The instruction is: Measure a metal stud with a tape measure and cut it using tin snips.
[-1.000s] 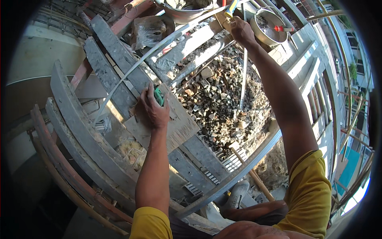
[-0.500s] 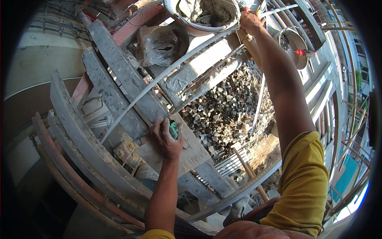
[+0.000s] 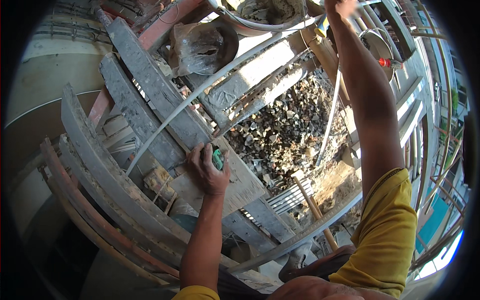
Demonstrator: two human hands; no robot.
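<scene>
Lying just left of the rubble heap (image 3: 287, 135) is a wooden board (image 3: 242, 186). Beyond the heap, the right hand (image 3: 340, 7) is blurred; its fingers' opening and hold cannot be told. Left of the heap, the left hand (image 3: 209, 174) curls its fingers partway around a small green object (image 3: 217, 158).

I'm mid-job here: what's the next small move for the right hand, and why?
Probably lower the right hand into clear view: it is blurred at the top edge, so whether it holds anything can't be told. The left hand has the green object in its grip over the wooden board, so it can likely wait.
</scene>
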